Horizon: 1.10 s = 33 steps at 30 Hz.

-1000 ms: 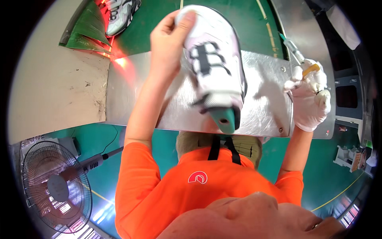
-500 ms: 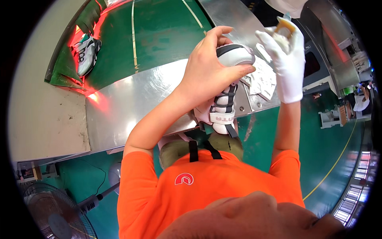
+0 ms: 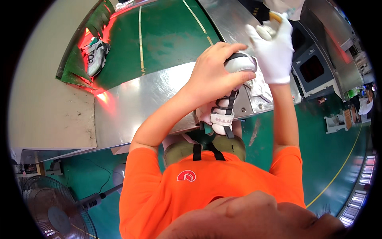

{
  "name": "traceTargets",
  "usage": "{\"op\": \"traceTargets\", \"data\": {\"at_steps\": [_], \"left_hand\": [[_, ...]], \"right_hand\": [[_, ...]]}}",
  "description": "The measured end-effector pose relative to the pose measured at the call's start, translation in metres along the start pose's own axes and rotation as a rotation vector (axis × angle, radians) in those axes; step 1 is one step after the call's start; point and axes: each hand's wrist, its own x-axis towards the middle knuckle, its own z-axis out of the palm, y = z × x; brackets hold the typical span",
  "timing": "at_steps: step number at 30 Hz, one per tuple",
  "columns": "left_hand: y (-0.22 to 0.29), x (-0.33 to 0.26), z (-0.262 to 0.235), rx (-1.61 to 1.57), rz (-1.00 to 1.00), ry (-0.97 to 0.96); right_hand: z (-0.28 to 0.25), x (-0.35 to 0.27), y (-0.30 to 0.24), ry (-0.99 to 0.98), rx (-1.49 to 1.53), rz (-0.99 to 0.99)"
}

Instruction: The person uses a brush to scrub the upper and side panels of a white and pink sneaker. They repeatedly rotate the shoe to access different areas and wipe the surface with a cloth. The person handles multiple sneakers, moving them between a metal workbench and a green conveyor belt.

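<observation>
White shoe (image 3: 223,118) is at the near edge of the metal table (image 3: 119,107), its toe pinched by the left hand's (image 3: 217,71) thumb and fingers. Farther right, the gloved right hand (image 3: 273,55) curls fingers around a yellow tool (image 3: 274,16); hold the toe steady, but gently.

The left hand (image 3: 213,73) has shifted to span the sneaker's toe (image 3: 242,65). The gloved right hand (image 3: 274,57) has come closer.
</observation>
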Motion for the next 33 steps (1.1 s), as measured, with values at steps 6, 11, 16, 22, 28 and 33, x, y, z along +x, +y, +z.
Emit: {"op": "traceTargets", "data": {"at_steps": [6, 11, 16, 22, 28, 33], "left_hand": [[-0.019, -0.001, -0.061, -0.332, -0.214, -0.114], [-0.058, -0.011, -0.113, -0.476, -0.261, -0.090], [-0.082, -0.022, -0.132, -0.538, -0.280, -0.080], [-0.104, -0.029, -0.133, -0.577, -0.267, -0.044], [-0.138, -0.031, -0.134, -0.670, -0.343, 0.061], [-0.167, -0.046, -0.137, -0.948, -0.425, 0.162]], "right_hand": [[-0.031, -0.046, 0.025, -0.127, 0.287, 0.094], [-0.033, -0.119, 0.065, -0.190, 0.350, 0.362], [-0.025, -0.167, 0.115, -0.251, 0.023, 0.137], [-0.019, -0.168, 0.116, -0.229, -0.034, 0.225], [-0.014, -0.165, 0.108, -0.221, -0.220, 0.099], [-0.010, -0.163, 0.104, -0.203, -0.267, 0.110]]}}
